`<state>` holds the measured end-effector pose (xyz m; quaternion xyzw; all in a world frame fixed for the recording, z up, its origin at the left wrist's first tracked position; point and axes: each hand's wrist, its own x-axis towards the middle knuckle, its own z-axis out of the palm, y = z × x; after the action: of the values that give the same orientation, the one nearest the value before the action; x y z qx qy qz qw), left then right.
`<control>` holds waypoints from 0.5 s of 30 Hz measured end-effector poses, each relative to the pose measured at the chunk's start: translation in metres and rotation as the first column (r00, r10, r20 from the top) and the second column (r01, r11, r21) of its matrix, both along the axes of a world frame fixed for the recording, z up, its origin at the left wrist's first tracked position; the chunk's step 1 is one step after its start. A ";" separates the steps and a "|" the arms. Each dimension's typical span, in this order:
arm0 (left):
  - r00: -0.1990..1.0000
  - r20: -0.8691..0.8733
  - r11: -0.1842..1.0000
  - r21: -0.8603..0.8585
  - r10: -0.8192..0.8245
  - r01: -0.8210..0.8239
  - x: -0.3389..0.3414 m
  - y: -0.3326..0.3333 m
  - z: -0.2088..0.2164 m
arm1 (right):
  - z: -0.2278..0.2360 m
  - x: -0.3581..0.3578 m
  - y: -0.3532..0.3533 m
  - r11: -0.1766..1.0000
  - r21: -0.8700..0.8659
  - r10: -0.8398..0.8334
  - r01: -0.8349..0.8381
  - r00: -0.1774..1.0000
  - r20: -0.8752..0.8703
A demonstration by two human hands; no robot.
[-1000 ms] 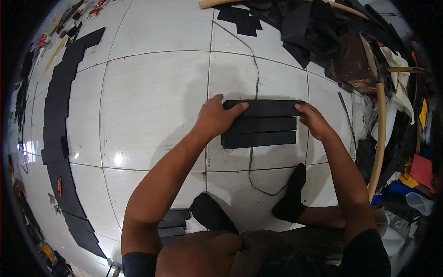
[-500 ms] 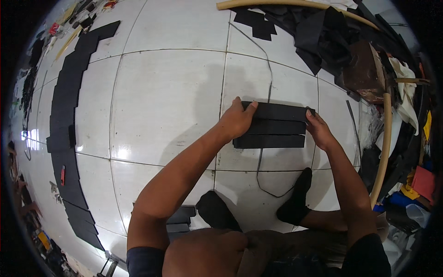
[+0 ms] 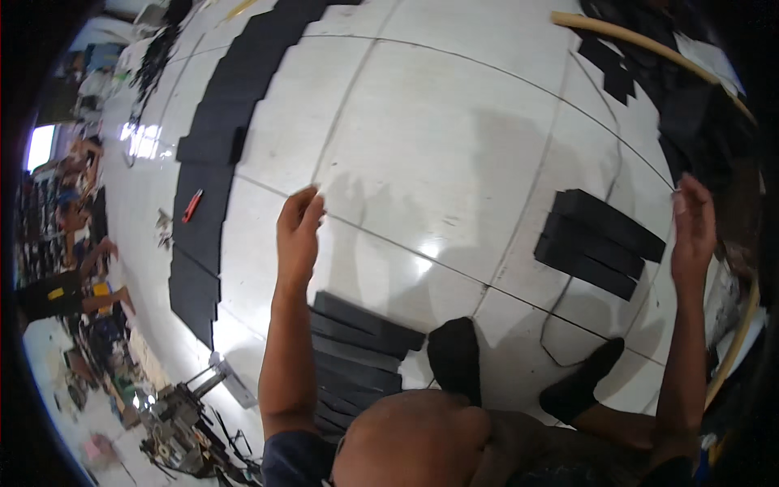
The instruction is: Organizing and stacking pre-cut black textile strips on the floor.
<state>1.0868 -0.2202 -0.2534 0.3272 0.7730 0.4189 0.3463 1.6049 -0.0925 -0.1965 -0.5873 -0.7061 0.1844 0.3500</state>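
Raised over the tiled floor (image 3: 406,122), my left hand (image 3: 299,239) has its fingers loosely bent and apart, with nothing seen in them. My right hand (image 3: 692,227) is lifted at the right, open, its fingers stretched out and empty. Just left of it lies a group of black rectangular strips (image 3: 596,243), placed side by side and slightly staggered. Below my left hand, beside my left forearm, more black strips (image 3: 357,341) lie in a row. My forearm and head hide part of these.
A long line of overlapping black pieces (image 3: 219,122) runs along the left, with a red cutter knife (image 3: 192,206) on it. A machine (image 3: 178,430) stands at the lower left. Dark material (image 3: 702,122) and a tan curved pole (image 3: 641,40) lie at the upper right. Another person's legs (image 3: 105,276) show far left.
Both hands have let go of the black strips and moved apart, the left one leftward, the right one rightward. The view has swung left, bringing the machine and more strips into sight.
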 end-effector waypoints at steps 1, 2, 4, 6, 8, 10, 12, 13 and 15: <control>0.994 -0.100 0.996 -0.069 0.044 -0.051 -0.029 -0.034 -0.001 | -0.003 -0.033 -0.005 0.987 -0.001 0.160 -0.160 0.986 -0.044; 0.981 -0.167 0.985 -0.121 0.100 -0.121 -0.047 -0.067 0.001 | -0.004 -0.072 -0.018 0.946 -0.151 0.272 -0.286 0.956 -0.110; 0.956 -0.259 0.969 -0.161 0.141 -0.186 -0.076 -0.133 -0.006 | -0.016 -0.137 -0.047 0.781 -0.344 0.454 -0.521 0.852 -0.260; 0.944 -0.305 0.946 -0.250 0.123 -0.204 -0.077 -0.185 -0.012 | -0.034 -0.188 -0.079 0.594 -0.470 0.582 -0.653 0.752 -0.309; 0.959 -0.247 0.929 -0.302 0.141 -0.215 -0.062 -0.220 -0.016 | -0.060 -0.223 -0.113 0.444 -0.520 0.678 -0.730 0.653 -0.339; 0.963 -0.246 0.901 -0.385 0.108 -0.199 -0.038 -0.231 -0.015 | -0.085 -0.244 -0.145 0.353 -0.576 0.720 -0.737 0.607 -0.335; 0.932 -0.361 0.926 -0.360 -0.023 -0.117 -0.029 -0.237 -0.017 | -0.097 -0.258 -0.173 0.342 -0.521 0.817 -0.782 0.521 -0.246; 0.869 -0.466 0.936 -0.352 -0.167 -0.009 -0.026 -0.241 -0.017 | -0.101 -0.263 -0.184 0.324 -0.525 0.823 -0.787 0.508 -0.254; 0.890 -0.430 0.924 -0.380 -0.151 -0.027 -0.027 -0.239 -0.020 | -0.106 -0.270 -0.198 0.369 -0.556 0.833 -0.745 0.531 -0.158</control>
<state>1.0603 -0.4595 -0.2734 0.3682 0.8867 0.1638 0.2269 1.3350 -0.2900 -0.3027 -0.2626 -0.8350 0.4829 -0.0253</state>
